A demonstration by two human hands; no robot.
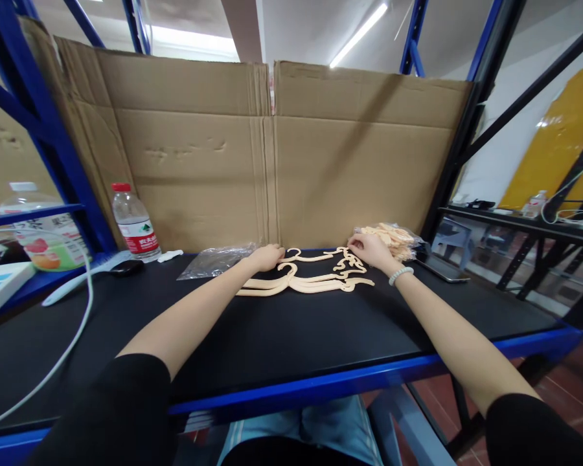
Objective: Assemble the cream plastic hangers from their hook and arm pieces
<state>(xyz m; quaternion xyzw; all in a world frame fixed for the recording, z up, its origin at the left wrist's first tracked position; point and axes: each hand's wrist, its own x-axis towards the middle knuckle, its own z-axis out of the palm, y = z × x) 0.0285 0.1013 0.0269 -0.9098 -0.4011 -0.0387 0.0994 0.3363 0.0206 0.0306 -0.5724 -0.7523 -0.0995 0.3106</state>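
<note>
Several cream hangers [315,285] lie flat and overlapping near the middle of the black tabletop. Another cream hanger [315,257] lies behind them, between my hands. My left hand [271,256] is at its left end, fingers bent down; whether it grips anything is hidden. My right hand [368,248] reaches to a cluster of small cream pieces [350,264] at the right end of the hangers, and its fingertips are too small to make out. Just behind my right hand sits a clear bag of cream pieces [393,241]. A flat clear plastic bag [216,261] lies left of my left hand.
A red-capped water bottle [137,226], a black-handled object [126,267] and a large juice bottle [48,233] stand or lie at left. A white cable [85,317] crosses the left side. Cardboard [194,155] walls the back. A dark tablet-like object [442,268] lies at right.
</note>
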